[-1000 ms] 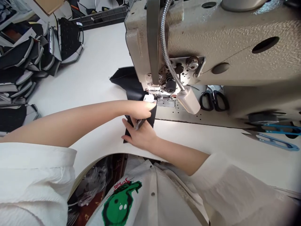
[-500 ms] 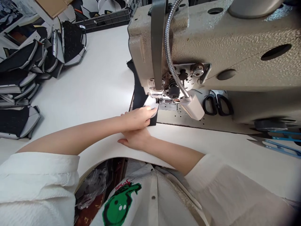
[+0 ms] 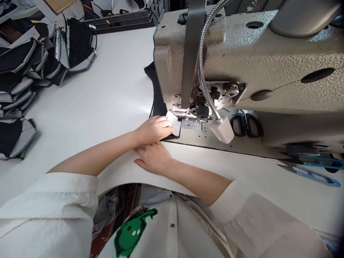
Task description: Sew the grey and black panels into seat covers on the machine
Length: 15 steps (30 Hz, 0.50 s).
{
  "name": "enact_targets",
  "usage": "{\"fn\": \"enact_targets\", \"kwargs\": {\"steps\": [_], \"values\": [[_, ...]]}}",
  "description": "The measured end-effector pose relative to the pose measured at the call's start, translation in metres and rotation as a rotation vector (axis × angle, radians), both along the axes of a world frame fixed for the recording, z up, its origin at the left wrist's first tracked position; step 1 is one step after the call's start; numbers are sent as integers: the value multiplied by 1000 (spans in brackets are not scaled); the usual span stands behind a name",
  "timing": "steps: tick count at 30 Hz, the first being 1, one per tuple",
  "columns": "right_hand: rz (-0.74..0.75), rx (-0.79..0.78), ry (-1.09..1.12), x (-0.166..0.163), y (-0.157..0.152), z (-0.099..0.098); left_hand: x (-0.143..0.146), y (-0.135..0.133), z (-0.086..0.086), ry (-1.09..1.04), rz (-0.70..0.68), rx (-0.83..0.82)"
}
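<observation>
My left hand presses its fingers together on a small grey mesh patch that lies on a black fabric piece under the presser foot of the sewing machine. My right hand lies just below the left one on the white table, palm down. Its fingertips are hidden under my left hand. The black fabric runs back behind the machine head.
Stacks of black and grey cut pieces fill the table's left side. Black scissors lie behind the machine's lamp. Blue thread snips rest at the right. A grey crate stands at the back.
My left hand has drawn in over the grey patch at the presser foot. The black fabric has fed further back under the machine, and my right hand no longer lies on it.
</observation>
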State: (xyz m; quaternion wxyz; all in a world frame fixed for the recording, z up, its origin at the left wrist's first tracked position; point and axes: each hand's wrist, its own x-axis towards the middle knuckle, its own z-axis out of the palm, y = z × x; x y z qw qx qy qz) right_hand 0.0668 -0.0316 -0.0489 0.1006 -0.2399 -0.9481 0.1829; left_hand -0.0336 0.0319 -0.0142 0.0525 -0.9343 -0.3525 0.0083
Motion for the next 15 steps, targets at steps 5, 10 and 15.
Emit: {"fn": "enact_targets", "kwargs": {"steps": [5, 10, 15], "values": [[-29, 30, 23, 1, 1, 4, 4, 8, -10, -93, 61, -50], [-79, 26, 69, 3, 2, 6, 5, 29, -16, -124, 4, -53], [-89, 19, 111, -1, 14, 5, 3, 50, -16, -169, 2, -129]]}}
